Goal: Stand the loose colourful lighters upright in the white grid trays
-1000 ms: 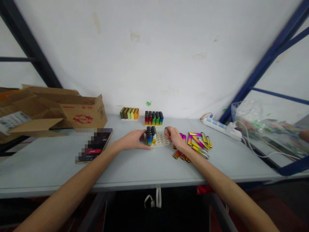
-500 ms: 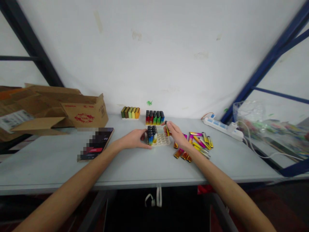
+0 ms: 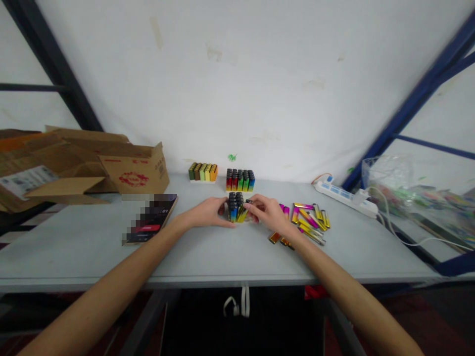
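My left hand [image 3: 211, 211] is wrapped round the left side of a pale tray [image 3: 249, 218] with round sockets, its thumb along the front. Upright lighters [image 3: 233, 212] with black tops and blue-to-yellow bodies fill the tray's left part. Between the fingertips of my right hand [image 3: 270, 212] is a yellow lighter [image 3: 242, 216], tilted, its black top toward me and to the right. It is close against the standing lighters; whether its base sits in a socket, I cannot tell. Much of the tray is hidden by my right hand.
Loose shiny lighters [image 3: 310, 220] lie right of my right hand. Behind the tray stand a red, green and blue lighter block [image 3: 240, 181] and a green-to-orange one [image 3: 203, 172]. A phone [image 3: 159, 212], cardboard box [image 3: 135, 170] and power strip [image 3: 345, 198] flank the work area.
My right hand has moved left with the lighter, from above the tray's right end to beside the standing lighters, and the lighter now leans. My left hand keeps its place on the tray.
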A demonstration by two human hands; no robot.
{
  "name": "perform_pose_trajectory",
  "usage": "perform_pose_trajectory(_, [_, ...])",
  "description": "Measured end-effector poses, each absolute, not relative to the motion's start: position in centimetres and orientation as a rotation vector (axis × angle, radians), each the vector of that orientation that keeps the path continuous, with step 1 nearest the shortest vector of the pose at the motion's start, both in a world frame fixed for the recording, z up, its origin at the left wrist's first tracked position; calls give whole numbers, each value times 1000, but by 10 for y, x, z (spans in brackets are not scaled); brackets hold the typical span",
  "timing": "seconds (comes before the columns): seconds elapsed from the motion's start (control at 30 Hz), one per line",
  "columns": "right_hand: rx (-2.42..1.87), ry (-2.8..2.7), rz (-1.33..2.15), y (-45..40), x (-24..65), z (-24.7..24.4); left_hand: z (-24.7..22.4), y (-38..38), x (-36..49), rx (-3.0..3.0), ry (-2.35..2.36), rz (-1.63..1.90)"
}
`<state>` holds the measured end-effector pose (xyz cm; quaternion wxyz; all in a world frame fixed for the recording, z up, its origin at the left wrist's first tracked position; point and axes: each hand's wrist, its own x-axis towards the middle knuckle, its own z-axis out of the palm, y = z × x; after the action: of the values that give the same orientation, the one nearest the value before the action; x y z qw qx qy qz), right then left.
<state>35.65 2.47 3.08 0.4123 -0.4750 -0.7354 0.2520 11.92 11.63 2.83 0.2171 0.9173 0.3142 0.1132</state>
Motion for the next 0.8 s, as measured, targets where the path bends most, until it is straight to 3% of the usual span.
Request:
perform_pose_trajectory(0.53, [-1401, -2312, 34, 31, 351, 27, 22, 120, 119, 2544, 862, 377])
perform_pose_trajectory(0.8, [-1419, -2242, 170, 33, 392, 46, 27, 118, 120, 2536, 893, 322])
